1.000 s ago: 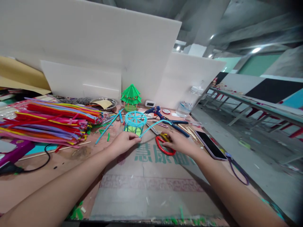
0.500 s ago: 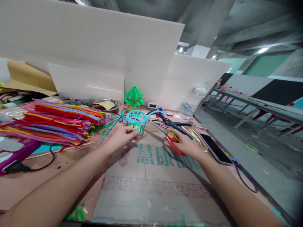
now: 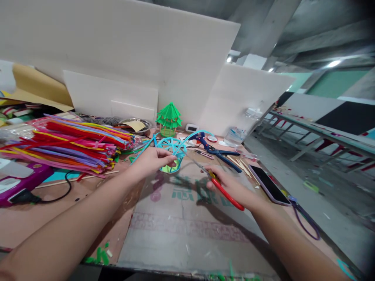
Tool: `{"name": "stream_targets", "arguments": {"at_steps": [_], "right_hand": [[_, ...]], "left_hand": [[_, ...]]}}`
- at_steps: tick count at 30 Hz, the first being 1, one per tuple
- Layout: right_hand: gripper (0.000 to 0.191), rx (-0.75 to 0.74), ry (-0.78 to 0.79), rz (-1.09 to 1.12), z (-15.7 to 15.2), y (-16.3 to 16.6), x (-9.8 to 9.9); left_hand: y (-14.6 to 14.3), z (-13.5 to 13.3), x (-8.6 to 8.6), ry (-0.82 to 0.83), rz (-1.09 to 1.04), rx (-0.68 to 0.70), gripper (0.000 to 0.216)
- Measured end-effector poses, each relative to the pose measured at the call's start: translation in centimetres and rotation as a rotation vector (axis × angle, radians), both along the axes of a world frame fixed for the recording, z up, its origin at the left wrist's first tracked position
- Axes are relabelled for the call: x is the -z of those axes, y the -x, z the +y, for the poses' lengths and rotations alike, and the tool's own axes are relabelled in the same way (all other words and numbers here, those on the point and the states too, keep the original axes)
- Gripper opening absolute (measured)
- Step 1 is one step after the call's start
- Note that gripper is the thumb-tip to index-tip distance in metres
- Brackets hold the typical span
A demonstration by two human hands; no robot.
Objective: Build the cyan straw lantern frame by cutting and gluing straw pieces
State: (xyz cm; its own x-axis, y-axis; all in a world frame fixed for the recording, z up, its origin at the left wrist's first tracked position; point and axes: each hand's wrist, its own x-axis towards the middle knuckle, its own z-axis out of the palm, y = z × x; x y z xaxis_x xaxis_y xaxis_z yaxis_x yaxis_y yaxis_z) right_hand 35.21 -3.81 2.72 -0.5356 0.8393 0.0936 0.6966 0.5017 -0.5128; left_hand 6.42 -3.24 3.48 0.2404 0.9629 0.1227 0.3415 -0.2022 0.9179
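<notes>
"Above the printed sheet [image 3: 175, 249], where do the scissors [image 3: 226, 193] point?"
"To far left, toward the blue frame [image 3: 166, 142]; also their long axis slants so."
"And the fingers?"
"The right hand [image 3: 228, 180] has them clamped on the scissors; the left hand [image 3: 154, 160] pinches a blue strip [image 3: 191, 135], fingertips together."

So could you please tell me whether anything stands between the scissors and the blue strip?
Nothing visible does: the scissors in the right hand point toward the left hand, which pinches the blue strip.
</notes>
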Motion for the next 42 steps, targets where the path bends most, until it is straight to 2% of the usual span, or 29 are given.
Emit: {"name": "stream_targets", "arguments": {"at_steps": [5, 8, 10, 14, 19, 25, 28, 33, 37, 42], "right_hand": [[0.049, 0.131, -0.123, 0.038, 2.0, 0.4, 1.8], [0.052, 0.172, -0.156, 0.072, 3.3, 1.2, 2.0], [0.051, 0.156, -0.168, 0.079, 4.2, 1.7, 1.8], [0.048, 0.104, -0.179, 0.070, 5.5, 1.8, 1.5], [0.051, 0.098, -0.134, -0.012, 5.8, 0.5, 0.9], [0.052, 0.025, 0.030, -0.085, 4.5, -1.0, -2.5], [0.046, -0.095, 0.097, -0.030, 3.9, -1.0, -3.3], [0.041, -0.234, 0.084, 0.093, 3.8, 0.0, -1.9], [0.043, -0.260, 0.130, 0.184, 3.2, 0.7, -0.7], [0.047, -0.200, 0.152, 0.215, 2.0, 1.2, -0.6]], "left_hand": [[-0.3, 1.2, 2.5, -0.069, 0.062, -0.043, 0.036], [-0.9, 1.9, 4.1, 0.017, 0.022, -0.044, 0.039], [-1.5, 2.4, 4.4, 0.026, 0.001, -0.060, 0.038], [-2.7, 3.8, 3.5, -0.080, 0.047, -0.096, 0.032], [-3.5, 4.6, 2.6, -0.091, 0.139, -0.068, 0.033], [-0.8, 3.7, 3.3, 0.026, 0.075, -0.104, 0.037], [0.3, 3.9, 2.1, 0.000, 0.026, -0.039, 0.035], [-0.6, 4.3, -0.5, -0.022, -0.071, 0.096, 0.033], [-1.4, 3.9, -0.5, 0.042, -0.082, 0.084, 0.030], [-1.3, 3.1, -0.7, 0.060, -0.051, 0.104, 0.027]]}}
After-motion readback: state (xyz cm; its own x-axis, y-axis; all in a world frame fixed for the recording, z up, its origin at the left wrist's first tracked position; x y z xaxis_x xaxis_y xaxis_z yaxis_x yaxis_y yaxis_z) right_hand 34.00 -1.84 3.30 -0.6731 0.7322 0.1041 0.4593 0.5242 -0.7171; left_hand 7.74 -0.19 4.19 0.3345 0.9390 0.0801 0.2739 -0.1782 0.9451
